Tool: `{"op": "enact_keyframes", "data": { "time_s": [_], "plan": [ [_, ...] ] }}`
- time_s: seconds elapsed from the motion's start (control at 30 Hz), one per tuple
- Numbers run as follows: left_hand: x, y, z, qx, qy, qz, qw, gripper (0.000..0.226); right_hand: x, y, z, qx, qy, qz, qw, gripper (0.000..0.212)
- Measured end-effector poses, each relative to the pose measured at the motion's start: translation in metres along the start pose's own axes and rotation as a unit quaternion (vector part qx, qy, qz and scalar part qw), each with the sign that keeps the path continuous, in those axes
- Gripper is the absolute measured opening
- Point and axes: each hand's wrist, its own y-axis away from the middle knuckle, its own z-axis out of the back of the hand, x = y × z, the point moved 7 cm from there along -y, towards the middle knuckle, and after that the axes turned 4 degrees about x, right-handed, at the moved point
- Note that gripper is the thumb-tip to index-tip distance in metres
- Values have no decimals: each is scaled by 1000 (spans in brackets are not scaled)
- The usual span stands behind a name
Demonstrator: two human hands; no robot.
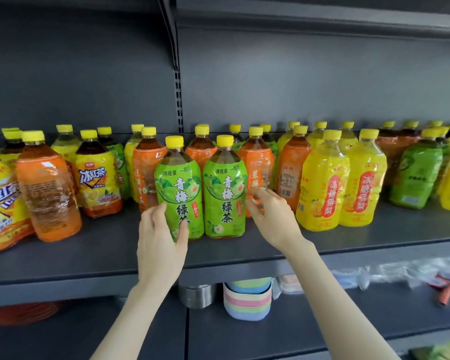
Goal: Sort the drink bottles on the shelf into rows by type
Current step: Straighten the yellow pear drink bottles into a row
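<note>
Two green-labelled tea bottles stand side by side at the shelf's front middle, the left one and the right one. My left hand wraps the lower part of the left green bottle, thumb on its front. My right hand is just right of the right green bottle, fingers spread, fingertips near it and an orange-labelled bottle behind; contact is unclear. Orange bottles stand behind and to the left. Two yellow pear-drink bottles stand right.
The dark grey shelf carries yellow iced-tea bottles at the left and more green and yellow bottles at the far right. Below it sit striped pastel cups, a metal container and wrapped goods.
</note>
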Motion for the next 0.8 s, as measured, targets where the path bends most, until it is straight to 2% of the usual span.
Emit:
{"op": "enact_keyframes", "data": {
  "time_s": [0.1,0.27,0.57,0.73,0.8],
  "plan": [
    [-34,8,2,-24,3,-59,998,20,-9,8,28,-14,-13,9,1000,25],
    [-111,27,-22,-3,55,-103,993,3,-48,35,88,-26,-7,2,1000,24],
    [-209,96,-110,50,143,-61,987,12,-156,99,163,-1,-14,-44,999,18],
    [-238,82,-140,41,152,-61,986,4,-190,86,184,-12,-40,-28,999,16],
    [-241,69,-154,29,152,-44,987,12,-202,74,186,-17,-55,-24,998,16]
  ]
}}
